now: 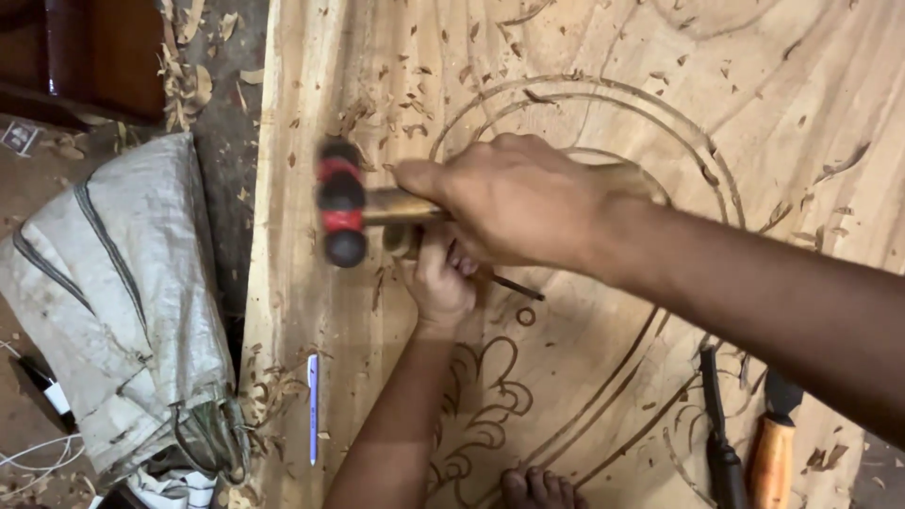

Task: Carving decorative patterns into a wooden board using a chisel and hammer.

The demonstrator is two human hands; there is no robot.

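Note:
A large pale wooden panel (603, 85) lies flat, marked with carved circles and a floral pattern. My right hand (518, 203) reaches in from the right and grips the wooden handle of a mallet (341, 201) with a black and red head, held over the panel's left part. Just below it, my left hand (440, 278) is closed around a chisel (517, 287). Its thin dark metal tip points right and touches the wood near a small carved ring. Most of the chisel is hidden by both hands.
Two more carving tools (721, 438), one with an orange wooden handle (771, 457), lie at the lower right. A blue and white pen (313, 405) rests near the panel's left edge. A white woven sack (113, 283) lies on the floor at left. Toes (539, 486) show at the bottom edge. Wood chips are scattered about.

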